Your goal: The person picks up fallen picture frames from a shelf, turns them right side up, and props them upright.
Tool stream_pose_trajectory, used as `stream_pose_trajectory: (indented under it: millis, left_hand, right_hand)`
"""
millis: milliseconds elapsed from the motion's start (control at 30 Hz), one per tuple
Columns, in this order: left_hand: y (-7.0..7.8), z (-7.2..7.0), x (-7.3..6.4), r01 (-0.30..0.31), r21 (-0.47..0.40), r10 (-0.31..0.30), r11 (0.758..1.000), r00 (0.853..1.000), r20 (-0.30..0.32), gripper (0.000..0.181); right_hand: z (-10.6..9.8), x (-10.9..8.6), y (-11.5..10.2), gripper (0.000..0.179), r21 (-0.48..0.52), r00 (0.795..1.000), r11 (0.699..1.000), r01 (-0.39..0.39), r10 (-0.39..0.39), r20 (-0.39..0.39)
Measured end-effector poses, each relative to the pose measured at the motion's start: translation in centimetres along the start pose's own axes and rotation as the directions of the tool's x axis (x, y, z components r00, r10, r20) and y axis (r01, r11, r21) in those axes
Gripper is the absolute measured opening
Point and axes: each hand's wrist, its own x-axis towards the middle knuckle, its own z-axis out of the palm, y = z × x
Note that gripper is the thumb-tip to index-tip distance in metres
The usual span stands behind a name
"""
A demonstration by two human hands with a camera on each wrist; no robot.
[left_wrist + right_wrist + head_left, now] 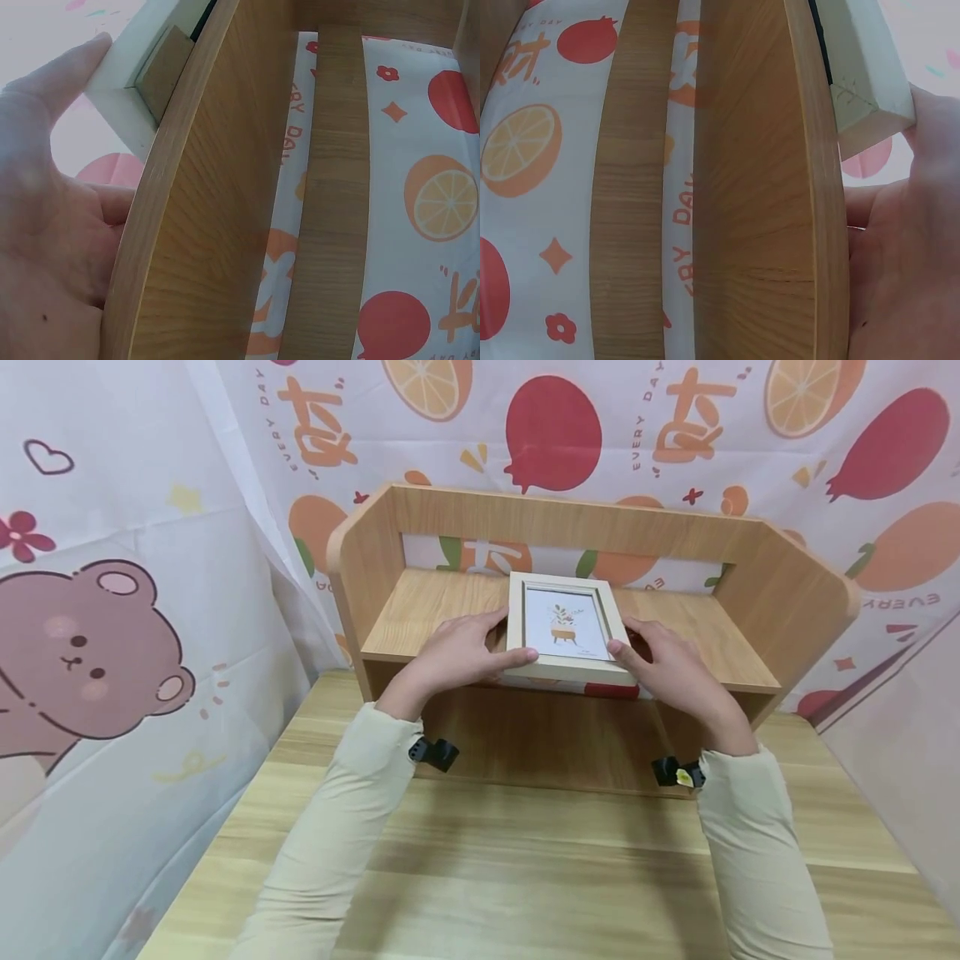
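A picture frame [622, 635] with a pale wooden border and a print of a potted plant lies face up over the upper board of a wooden desktop shelf [442, 602]. My left hand [461, 647] grips its left side, the thumb along the near left corner. On the opposite side my right hand [667, 660] holds it, thumb at the near right corner. The other fingers are partly hidden beside the frame. In the left wrist view, a frame corner [124, 116] shows right at the board's front edge, and the right wrist view has another corner [874, 112] there.
The shelf has raised side panels [806, 585] and a back rail [570, 518]. It stands on a light wooden table [525, 868]. Fruit-printed cloth [465, 452] hangs behind, and bear-printed cloth [82, 635] at the left. Each wrist wears a small black camera mount [435, 753].
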Motion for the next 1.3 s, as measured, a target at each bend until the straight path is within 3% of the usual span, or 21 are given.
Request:
stream_pose_trajectory:
  millis: [400,733,967,1300]
  left_hand:
    - [-0.42,-0.43,-0.27,-0.002,-0.035,0.004,0.999,0.999,0.042,0.085]
    - [-0.41,-0.72,-0.30,-0.001,-0.072,0.006,0.997,0.998,0.061,0.083]
    - [-0.63,-0.89,-0.54,0.010,-0.157,0.001,0.988,0.997,0.071,0.085]
    - [-0.72,-0.42,-0.30,-0.020,-0.282,0.032,0.959,0.999,0.039,0.090]
  right_hand:
    - [0.22,-0.19,0.21,0.080,-0.009,0.999,1.000,-0.028,0.028,-0.017]
    - [0.36,0.11,0.52,0.066,0.054,0.999,0.998,-0.039,0.041,-0.025]
    - [0.31,0.21,0.65,0.062,0.104,0.999,0.994,-0.021,0.025,-0.038]
    - [0.43,-0.21,0.77,0.065,0.233,0.996,0.971,-0.048,0.064,-0.058]
